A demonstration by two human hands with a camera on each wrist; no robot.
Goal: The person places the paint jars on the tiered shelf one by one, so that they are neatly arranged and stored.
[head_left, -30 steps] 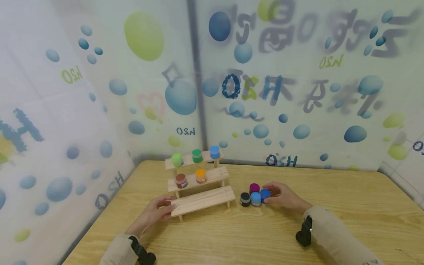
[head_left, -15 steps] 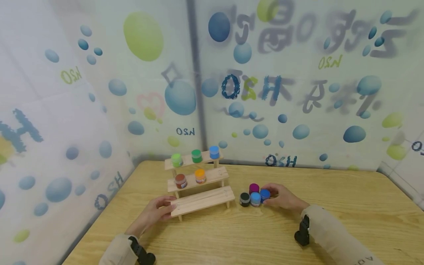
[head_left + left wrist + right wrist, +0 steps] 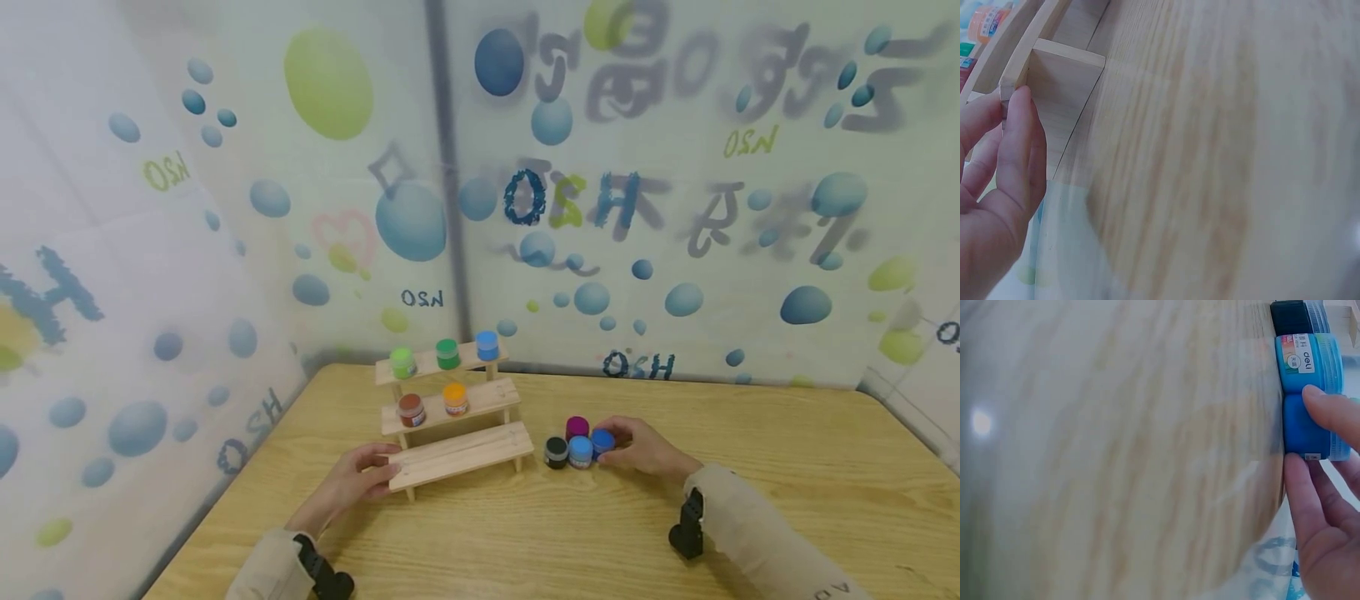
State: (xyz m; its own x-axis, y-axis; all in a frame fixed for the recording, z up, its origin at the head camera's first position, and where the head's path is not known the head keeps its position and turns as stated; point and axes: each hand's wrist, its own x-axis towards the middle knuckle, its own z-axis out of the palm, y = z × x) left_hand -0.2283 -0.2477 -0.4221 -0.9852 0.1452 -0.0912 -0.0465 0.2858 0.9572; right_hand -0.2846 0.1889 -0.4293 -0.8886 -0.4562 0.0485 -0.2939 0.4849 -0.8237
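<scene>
The right grip (image 3: 1332, 544) pinches a dark blue paint jar (image 3: 1304, 434), probably light, rigid and slick, best held round its sides; the left grip (image 3: 348, 477) pinches the tiered wooden stand (image 3: 465, 457).

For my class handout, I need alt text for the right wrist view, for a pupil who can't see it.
A person's right hand grips a dark blue jar. A light blue jar touches it, with a black jar beyond, all on a wood-grained table.

The light blue jar (image 3: 580, 452) partly hides the purple jar (image 3: 577, 427). Wrist-view edges crop the left hand (image 3: 1007, 206), right hand (image 3: 1329, 540) and wooden stand (image 3: 1029, 42).
</scene>
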